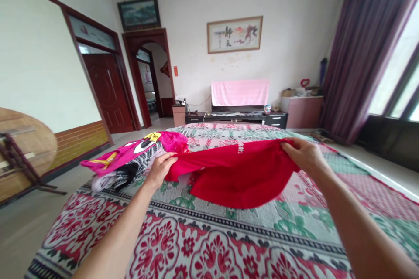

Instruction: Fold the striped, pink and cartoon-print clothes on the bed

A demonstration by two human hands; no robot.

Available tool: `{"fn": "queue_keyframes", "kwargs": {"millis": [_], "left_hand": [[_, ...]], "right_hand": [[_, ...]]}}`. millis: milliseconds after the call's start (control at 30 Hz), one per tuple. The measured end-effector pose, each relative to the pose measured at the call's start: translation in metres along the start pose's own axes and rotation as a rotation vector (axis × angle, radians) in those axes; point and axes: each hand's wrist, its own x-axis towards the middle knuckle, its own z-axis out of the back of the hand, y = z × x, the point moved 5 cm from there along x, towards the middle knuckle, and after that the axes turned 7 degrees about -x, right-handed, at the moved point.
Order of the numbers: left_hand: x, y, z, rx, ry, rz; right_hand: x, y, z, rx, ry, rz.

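Note:
A red garment [240,174] with small white lettering hangs stretched between my two hands just above a patterned bed cover [209,244]. My left hand [161,169] pinches its left edge with fingers closed. At the other end, my right hand [303,153] grips the right edge, fingers curled over the cloth. The garment's lower fold droops onto the cover.
A pile of clothes [131,159], pink on top with striped black-and-white cloth beneath, lies at the bed's left edge beside my left hand. A folded round wooden table [22,152] leans at far left. A TV stand with a pink cloth [239,93] and purple curtains [363,52] stand beyond the bed.

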Motion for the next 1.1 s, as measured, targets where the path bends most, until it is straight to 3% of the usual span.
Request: {"fn": "queue_keyframes", "kwargs": {"millis": [100, 233, 333, 433, 533, 633, 767, 867, 1000, 1100], "left_hand": [[0.001, 0.003, 0.010, 0.025, -0.118, -0.004], [0.005, 0.011, 0.028, 0.384, -0.242, -0.104], [0.006, 0.013, 0.028, 0.633, -0.241, -0.214], [0.002, 0.008, 0.009, 0.758, -0.137, -0.390], [-0.013, -0.001, -0.024, 0.790, -0.006, -0.582], [-0.030, -0.005, -0.057, 0.797, 0.223, -0.654], [-0.050, 0.008, -0.079, 0.862, 0.550, -0.600], [-0.055, 0.020, -0.081, 0.901, 0.649, -0.534], [-0.049, 0.009, -0.079, 0.727, 0.581, -0.479], [-0.033, -0.009, -0.063, 0.354, 0.409, -0.259]], "right_hand": [[0.001, -0.011, -0.012, 0.012, 0.154, -0.010], [-0.001, -0.021, -0.038, 0.060, 0.255, 0.035], [-0.008, -0.021, -0.055, 0.196, 0.364, -0.003], [-0.017, -0.014, -0.063, 0.292, 0.472, -0.063], [-0.021, -0.007, -0.062, 0.360, 0.491, -0.077], [-0.021, -0.004, -0.060, 0.494, 0.459, -0.132], [-0.020, -0.004, -0.058, 0.571, 0.408, -0.191], [-0.019, -0.003, -0.056, 0.599, 0.365, -0.206], [-0.017, -0.005, -0.056, 0.650, 0.330, -0.212], [-0.016, -0.010, -0.058, 0.589, 0.340, -0.205]]}}
